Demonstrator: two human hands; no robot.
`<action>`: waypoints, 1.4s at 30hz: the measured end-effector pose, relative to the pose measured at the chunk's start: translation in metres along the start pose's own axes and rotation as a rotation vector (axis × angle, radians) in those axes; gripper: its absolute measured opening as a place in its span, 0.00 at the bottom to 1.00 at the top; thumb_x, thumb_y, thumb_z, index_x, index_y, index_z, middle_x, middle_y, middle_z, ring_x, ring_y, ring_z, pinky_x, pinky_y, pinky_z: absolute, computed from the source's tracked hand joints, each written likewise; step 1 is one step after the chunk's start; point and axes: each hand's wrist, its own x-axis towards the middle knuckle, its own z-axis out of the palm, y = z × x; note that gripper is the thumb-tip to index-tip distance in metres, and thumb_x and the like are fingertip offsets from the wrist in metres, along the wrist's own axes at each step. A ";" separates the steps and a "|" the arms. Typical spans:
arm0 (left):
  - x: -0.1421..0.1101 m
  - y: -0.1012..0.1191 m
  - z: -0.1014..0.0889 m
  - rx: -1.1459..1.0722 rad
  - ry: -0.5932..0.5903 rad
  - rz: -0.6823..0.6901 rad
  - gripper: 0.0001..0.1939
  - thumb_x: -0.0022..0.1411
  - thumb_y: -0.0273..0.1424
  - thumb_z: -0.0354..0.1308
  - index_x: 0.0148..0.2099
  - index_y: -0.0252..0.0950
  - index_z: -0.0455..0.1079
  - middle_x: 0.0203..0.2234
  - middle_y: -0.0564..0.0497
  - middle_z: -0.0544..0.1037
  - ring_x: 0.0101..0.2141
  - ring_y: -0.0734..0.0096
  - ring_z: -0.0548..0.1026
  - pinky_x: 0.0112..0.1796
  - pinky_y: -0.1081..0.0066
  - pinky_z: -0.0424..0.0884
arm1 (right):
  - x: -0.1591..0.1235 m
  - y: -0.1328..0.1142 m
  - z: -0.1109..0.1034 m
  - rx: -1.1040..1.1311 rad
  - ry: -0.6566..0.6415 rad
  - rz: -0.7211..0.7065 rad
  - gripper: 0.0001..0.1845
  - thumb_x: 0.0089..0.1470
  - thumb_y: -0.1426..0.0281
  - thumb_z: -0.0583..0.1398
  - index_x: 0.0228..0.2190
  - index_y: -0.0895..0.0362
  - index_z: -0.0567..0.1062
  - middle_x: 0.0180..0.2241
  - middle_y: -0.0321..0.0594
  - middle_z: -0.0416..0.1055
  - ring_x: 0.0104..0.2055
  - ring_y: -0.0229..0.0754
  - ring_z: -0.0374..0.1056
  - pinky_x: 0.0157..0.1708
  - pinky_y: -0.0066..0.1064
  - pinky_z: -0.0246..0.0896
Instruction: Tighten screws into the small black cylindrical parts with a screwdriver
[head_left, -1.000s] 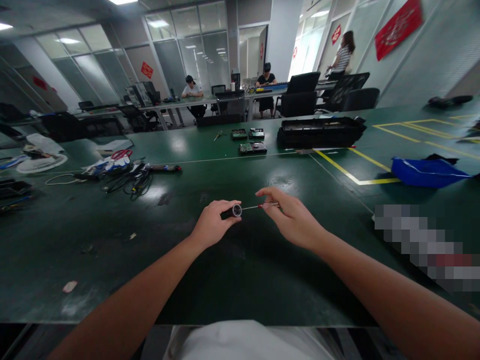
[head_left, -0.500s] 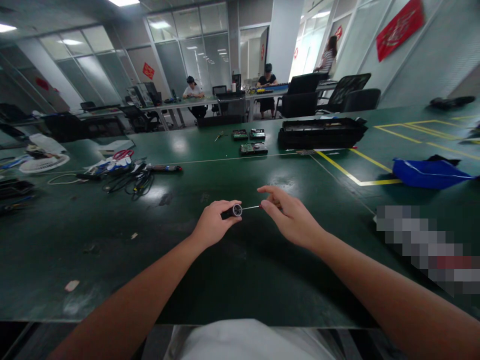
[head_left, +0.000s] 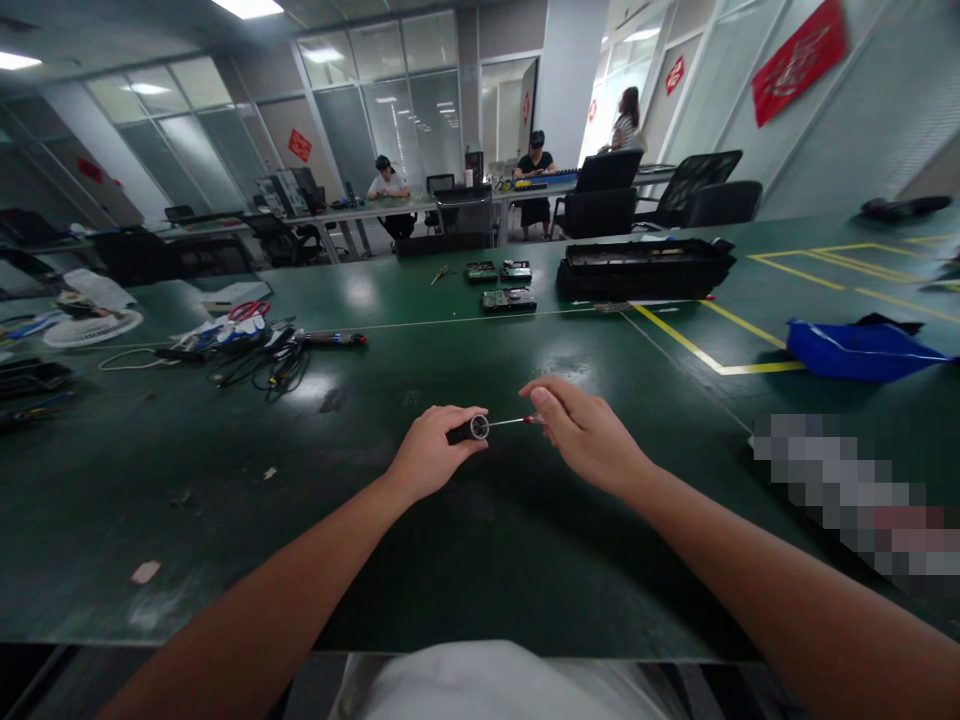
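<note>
The left hand [head_left: 431,452] has a narrow grip on a short black tube [head_left: 458,434], thumb on the near side and fingers on the far side, its round open end turned toward the camera and the right. The right hand [head_left: 581,425] has a closed grip on the handle of a screwdriver [head_left: 511,422], most of that handle hidden by the fingers; the thin shaft points left and meets the tube's open end, though how far the tip goes in is too small to tell. Both are held above the green desk [head_left: 225,570]. Farther out lie tangled cables [head_left: 281,358] to the left, three hard drives [head_left: 508,299] ahead, a long black casing [head_left: 645,275] beside them, and a blue bag [head_left: 862,352] to the right.
</note>
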 end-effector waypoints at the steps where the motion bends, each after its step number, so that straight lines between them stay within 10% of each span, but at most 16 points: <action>1: 0.000 0.000 0.000 0.001 -0.002 -0.001 0.21 0.59 0.29 0.68 0.55 0.45 0.76 0.47 0.51 0.80 0.48 0.61 0.75 0.51 0.61 0.67 | 0.001 0.000 0.000 -0.008 -0.001 0.014 0.18 0.68 0.60 0.48 0.45 0.55 0.73 0.31 0.38 0.75 0.29 0.41 0.69 0.30 0.34 0.60; 42: 0.001 -0.002 -0.001 -0.017 0.018 -0.018 0.21 0.60 0.29 0.67 0.56 0.45 0.75 0.48 0.50 0.80 0.49 0.60 0.75 0.53 0.60 0.67 | -0.004 0.000 0.002 0.043 0.005 -0.074 0.11 0.65 0.66 0.51 0.46 0.54 0.70 0.30 0.35 0.72 0.32 0.41 0.69 0.33 0.33 0.60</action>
